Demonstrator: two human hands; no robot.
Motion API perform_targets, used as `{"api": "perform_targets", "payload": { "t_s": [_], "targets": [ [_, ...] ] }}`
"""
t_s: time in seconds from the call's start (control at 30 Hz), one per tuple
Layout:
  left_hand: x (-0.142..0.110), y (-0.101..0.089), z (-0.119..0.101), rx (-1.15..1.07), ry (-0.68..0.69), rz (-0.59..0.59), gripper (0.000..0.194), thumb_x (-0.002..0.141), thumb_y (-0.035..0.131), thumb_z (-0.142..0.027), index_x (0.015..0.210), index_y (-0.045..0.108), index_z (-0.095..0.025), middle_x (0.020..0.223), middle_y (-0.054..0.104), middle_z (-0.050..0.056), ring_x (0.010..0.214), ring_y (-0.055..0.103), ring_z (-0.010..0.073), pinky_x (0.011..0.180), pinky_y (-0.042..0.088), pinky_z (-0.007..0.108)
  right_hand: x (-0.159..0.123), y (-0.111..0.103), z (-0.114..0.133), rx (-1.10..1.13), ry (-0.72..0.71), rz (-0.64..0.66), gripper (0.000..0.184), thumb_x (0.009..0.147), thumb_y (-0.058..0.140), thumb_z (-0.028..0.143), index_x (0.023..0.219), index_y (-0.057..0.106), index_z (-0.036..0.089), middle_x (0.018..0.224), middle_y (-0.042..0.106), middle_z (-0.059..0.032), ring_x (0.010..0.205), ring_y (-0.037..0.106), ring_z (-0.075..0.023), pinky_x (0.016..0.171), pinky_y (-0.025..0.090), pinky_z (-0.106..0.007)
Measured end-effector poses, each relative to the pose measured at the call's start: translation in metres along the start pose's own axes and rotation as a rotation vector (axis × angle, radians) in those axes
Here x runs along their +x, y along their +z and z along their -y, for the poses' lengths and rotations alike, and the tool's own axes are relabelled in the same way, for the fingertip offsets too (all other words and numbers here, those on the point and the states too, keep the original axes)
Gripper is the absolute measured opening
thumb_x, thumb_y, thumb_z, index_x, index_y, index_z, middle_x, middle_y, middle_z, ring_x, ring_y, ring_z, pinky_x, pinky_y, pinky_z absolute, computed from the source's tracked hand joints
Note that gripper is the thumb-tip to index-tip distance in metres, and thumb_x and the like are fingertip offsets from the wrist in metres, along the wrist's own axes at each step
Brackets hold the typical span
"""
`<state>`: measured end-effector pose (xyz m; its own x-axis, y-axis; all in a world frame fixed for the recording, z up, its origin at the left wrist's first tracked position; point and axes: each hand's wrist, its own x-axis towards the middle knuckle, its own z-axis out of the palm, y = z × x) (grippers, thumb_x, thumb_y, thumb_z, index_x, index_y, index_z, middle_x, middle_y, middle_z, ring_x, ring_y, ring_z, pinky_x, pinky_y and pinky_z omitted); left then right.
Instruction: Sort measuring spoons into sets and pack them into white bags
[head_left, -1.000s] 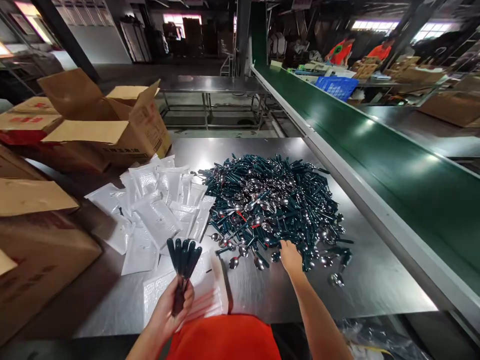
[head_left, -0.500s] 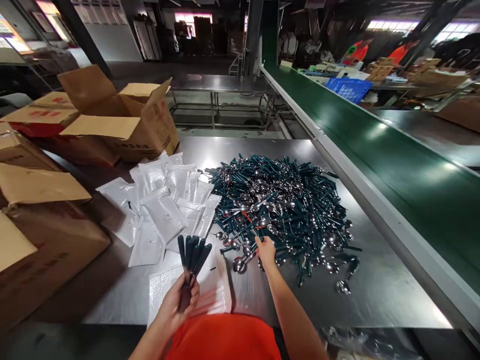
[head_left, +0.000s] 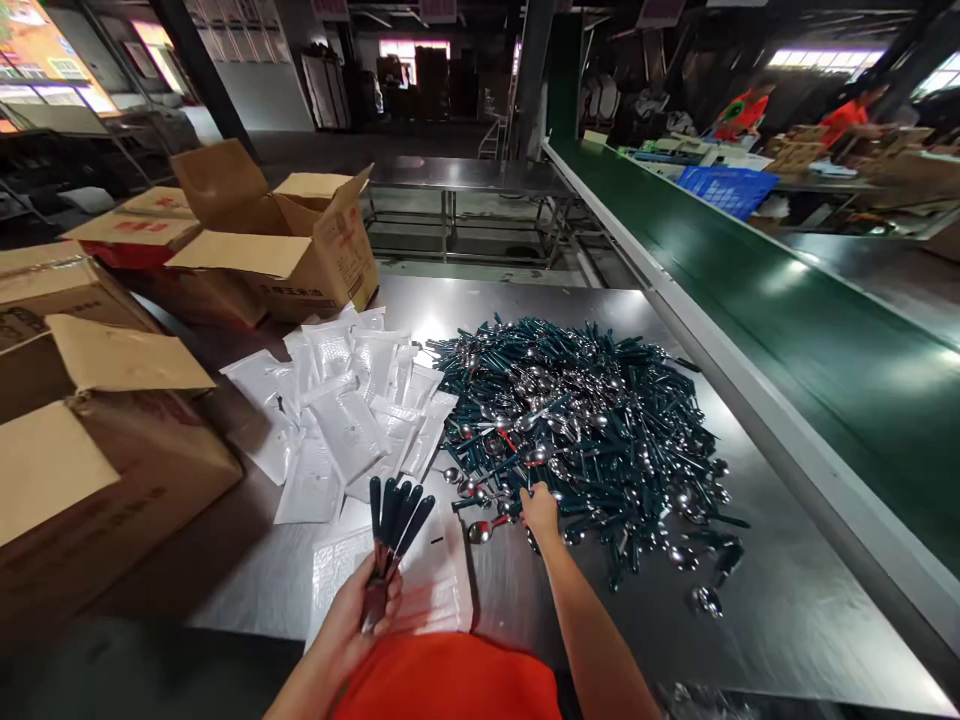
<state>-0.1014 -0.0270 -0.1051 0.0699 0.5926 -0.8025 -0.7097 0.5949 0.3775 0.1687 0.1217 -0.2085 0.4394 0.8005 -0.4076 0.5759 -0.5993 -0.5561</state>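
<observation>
In my left hand, closed around the metal ends, is a fanned bunch of spoons with dark green handles pointing up. My fingers partly cover their bowls. My right hand reaches into the near edge of a large pile of green-handled cutlery. Its thumb and fingertips are pinched together at a dark handle; what they grip is partly hidden among the pieces. A loose spoon lies just left of that hand. Beneath the left hand's bunch lies a white padded mailer on the metal table.
White bubble pouches are heaped left of the pile. Open cardboard boxes line the left side, with another open box behind. A green conveyor belt runs along the right. People in orange work beyond it, near a blue crate.
The view has shifted slightly, so the scene sits further right. My left hand keeps its bunch of spoons. My right hand stays at the pile's near edge, its fingers still pinched.
</observation>
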Motion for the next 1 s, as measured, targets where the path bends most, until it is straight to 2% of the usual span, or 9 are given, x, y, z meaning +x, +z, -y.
{"api": "perform_targets", "payload": {
  "t_s": [0.1,0.2,0.3,0.4,0.5,0.63,0.8,0.93,1.0],
  "targets": [
    [0.000,0.002,-0.004,0.021,0.036,-0.009,0.043,0.097,0.040,-0.037,0.064,0.055,-0.014,0.047,0.049,-0.001,0.033,0.042,0.0077,0.028,0.023,0.014,-0.014,-0.021,-0.002,0.093,-0.022,0.040,0.023,0.095,0.057,0.036,0.100,0.061,0.014,0.074,0.063,0.0027,0.056,0.059,-0.0100,0.057,0.052,-0.026],
    [0.000,0.007,-0.010,0.062,0.076,-0.071,0.039,0.096,0.045,-0.037,0.067,0.056,-0.013,0.050,0.056,0.001,0.034,0.046,0.0077,0.029,0.026,0.014,-0.036,-0.058,-0.001,0.217,-0.105,0.044,0.030,0.093,0.051,0.045,0.097,0.059,0.016,0.053,0.054,0.0065,0.044,0.055,-0.0138,0.048,0.046,-0.027],
    [0.002,0.018,-0.012,0.068,0.114,-0.112,0.035,0.094,0.051,-0.037,0.071,0.059,-0.012,0.053,0.061,0.004,0.038,0.051,0.0087,0.031,0.029,0.014,-0.066,-0.094,0.010,0.340,-0.223,0.066,0.042,0.084,0.048,0.059,0.095,0.057,0.020,0.051,0.057,0.0031,0.049,0.058,-0.0187,0.051,0.047,-0.029],
    [0.006,0.037,-0.009,0.057,0.119,-0.056,0.034,0.092,0.053,-0.037,0.072,0.061,-0.011,0.051,0.060,0.004,0.038,0.051,0.0092,0.032,0.029,0.014,-0.103,-0.111,0.029,0.447,-0.326,0.144,0.048,0.078,0.050,0.067,0.094,0.056,0.022,0.053,0.060,0.0022,0.049,0.059,-0.0195,0.052,0.047,-0.030],
    [0.005,0.057,-0.001,0.018,0.159,-0.042,0.027,0.090,0.057,-0.033,0.077,0.065,-0.011,0.057,0.065,0.004,0.043,0.056,0.0107,0.036,0.038,0.016,-0.139,-0.106,0.049,0.471,-0.416,0.212,0.043,0.079,0.052,0.063,0.091,0.057,0.022,0.050,0.059,0.0017,0.047,0.059,-0.0207,0.049,0.046,-0.030],
    [0.002,0.068,0.012,-0.038,0.106,-0.016,0.021,0.088,0.059,-0.030,0.081,0.067,-0.011,0.066,0.071,0.006,0.048,0.062,0.0146,0.042,0.047,0.022,-0.170,-0.089,0.064,0.325,-0.598,0.101,0.032,0.086,0.047,0.053,0.085,0.058,0.024,0.059,0.063,-0.0013,0.050,0.060,-0.0203,0.048,0.045,-0.030],
    [0.000,0.059,0.018,-0.114,0.038,0.108,0.026,0.091,0.055,-0.031,0.078,0.065,-0.010,0.061,0.068,0.005,0.047,0.061,0.0155,0.041,0.048,0.024,-0.184,-0.079,0.068,0.212,-0.819,-0.040,0.025,0.092,0.045,0.045,0.086,0.057,0.023,0.071,0.067,-0.0023,0.061,0.064,-0.0194,0.052,0.044,-0.027],
    [-0.011,0.059,0.017,-0.128,-0.039,0.092,0.028,0.091,0.055,-0.033,0.076,0.063,-0.010,0.064,0.070,0.007,0.052,0.066,0.0171,0.046,0.053,0.025,-0.186,-0.077,0.069,0.202,-0.898,-0.199,0.024,0.095,0.044,0.040,0.087,0.057,0.022,0.070,0.066,-0.0014,0.058,0.062,-0.0163,0.051,0.042,-0.026],
    [-0.017,0.061,0.016,-0.090,-0.083,0.071,0.032,0.091,0.056,-0.036,0.076,0.063,-0.009,0.062,0.068,0.008,0.046,0.062,0.0152,0.040,0.050,0.023,-0.185,-0.078,0.070,0.186,-0.956,-0.308,0.023,0.096,0.045,0.037,0.086,0.058,0.021,0.070,0.067,-0.0017,0.057,0.061,-0.0152,0.053,0.042,-0.026]
  ]
}}
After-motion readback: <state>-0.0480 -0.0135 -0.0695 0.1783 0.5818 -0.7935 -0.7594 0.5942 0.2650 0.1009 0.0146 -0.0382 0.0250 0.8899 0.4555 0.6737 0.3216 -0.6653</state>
